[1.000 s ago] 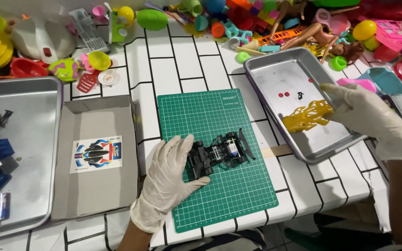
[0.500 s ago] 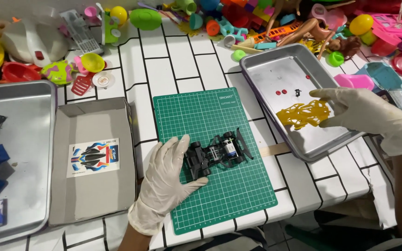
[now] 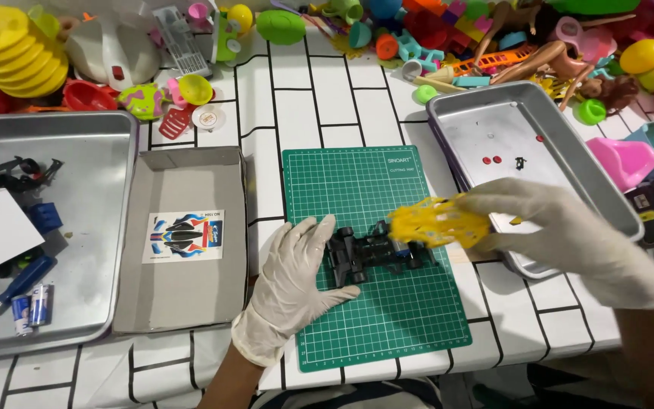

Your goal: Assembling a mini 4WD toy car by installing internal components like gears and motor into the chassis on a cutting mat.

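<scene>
Yellow shell [image 3: 439, 222] carried from tray [image 3: 569, 170] by right hand [image 3: 562, 231], chassis [image 3: 372, 254] part hidden, left hand [image 3: 297, 273] flat, open.

Left metal tray [image 3: 107, 136] holds batteries [image 3: 30, 304] and a blue screwdriver [image 3: 18, 280]; grey box lid [image 3: 183, 174] carries a sticker sheet [image 3: 184, 235]; coloured plastic toys [image 3: 448, 34] crowd table's far edge.

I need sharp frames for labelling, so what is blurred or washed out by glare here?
Head view: the right hand and the yellow car shell it holds are smeared by motion; the left hand, black chassis and green cutting mat are sharp; the right metal tray shows soft glare, no hard shadows.
</scene>
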